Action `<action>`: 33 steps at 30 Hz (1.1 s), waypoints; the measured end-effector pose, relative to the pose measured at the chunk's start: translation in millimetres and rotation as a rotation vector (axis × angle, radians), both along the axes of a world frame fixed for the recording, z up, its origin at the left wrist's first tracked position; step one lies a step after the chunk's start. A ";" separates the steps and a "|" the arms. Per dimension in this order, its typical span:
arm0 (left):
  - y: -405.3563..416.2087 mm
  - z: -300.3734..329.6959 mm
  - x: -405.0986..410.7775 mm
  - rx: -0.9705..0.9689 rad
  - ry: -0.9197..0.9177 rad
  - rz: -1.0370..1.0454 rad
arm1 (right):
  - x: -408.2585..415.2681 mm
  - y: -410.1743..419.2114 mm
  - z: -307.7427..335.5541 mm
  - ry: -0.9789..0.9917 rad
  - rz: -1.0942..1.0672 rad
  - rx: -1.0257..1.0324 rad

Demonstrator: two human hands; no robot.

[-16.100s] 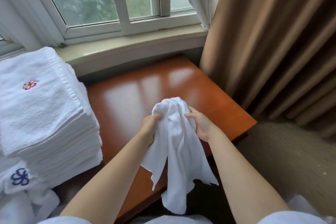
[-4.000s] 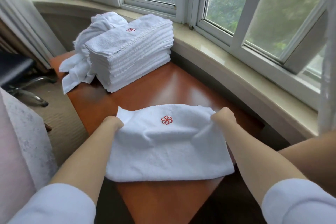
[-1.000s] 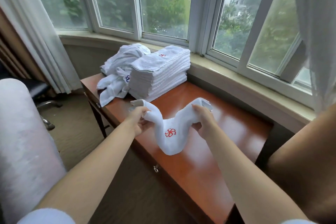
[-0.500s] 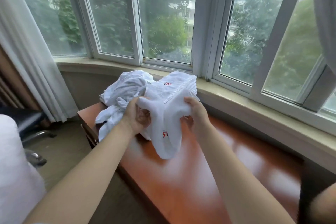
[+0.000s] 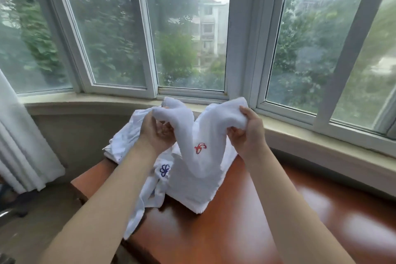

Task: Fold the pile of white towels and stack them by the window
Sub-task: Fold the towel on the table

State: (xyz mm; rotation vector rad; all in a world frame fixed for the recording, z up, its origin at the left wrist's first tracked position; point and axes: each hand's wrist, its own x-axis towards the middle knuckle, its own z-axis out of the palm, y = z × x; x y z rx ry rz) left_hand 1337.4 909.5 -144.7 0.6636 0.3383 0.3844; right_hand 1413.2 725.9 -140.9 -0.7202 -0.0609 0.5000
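Here we see both hands up in front of the window (image 5: 188,28), each gripping one end of a folded white towel (image 5: 199,135). Left hand (image 5: 155,133) has fingers curled round the left end, palm turned toward us; right hand (image 5: 246,133) pinches the right end, thumb on top and fingers tucked under. The towel sags between them in a deep V, and a red embroidered logo (image 5: 200,148) shows on the hanging part. It hangs right above the stack of folded towels (image 5: 199,195), which sits on the reddish wooden worktop (image 5: 235,231) near the window sill (image 5: 300,135); we can't tell if the low point of the towel touches the stack. Left of the stack and touching it lies a loose heap of unfolded white towels (image 5: 132,135), one showing a blue flower logo (image 5: 164,170), with a strip of cloth drooping over the worktop's front edge. A white curtain (image 5: 19,135) hangs at the far left. Bare forearms reach in from the bottom.
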 end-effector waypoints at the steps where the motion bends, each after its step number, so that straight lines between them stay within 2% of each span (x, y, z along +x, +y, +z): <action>1: 17.7 1.0 6.5 -0.006 -0.009 -0.019 | 2.5 12.7 1.2 -0.003 -0.042 0.027; 5: 74.2 0.7 33.3 0.050 -0.030 -0.150 | 13.4 47.7 0.3 -0.005 -0.204 0.094; 12: 121.3 -17.0 90.5 -0.219 -0.088 -0.303 | 33.4 90.4 -7.5 -0.001 -0.391 0.092; 17: 141.1 -20.5 129.0 -0.090 -0.007 -0.273 | 58.2 108.3 -16.3 -0.005 -0.433 0.108; 23: 176.8 -24.4 178.6 -0.114 0.108 -0.394 | 82.0 139.3 -18.4 0.010 -0.589 0.124; 26: 193.5 -17.6 201.3 -0.108 0.091 -0.541 | 84.2 158.2 -15.0 -0.012 -0.682 0.129; 30: 213.3 -5.1 216.8 -0.022 0.055 -0.756 | 74.8 184.4 -17.8 -0.056 -0.914 0.123; 33: 224.4 -0.5 226.2 -0.045 0.100 -0.841 | 60.9 208.9 -23.3 -0.054 -1.051 0.127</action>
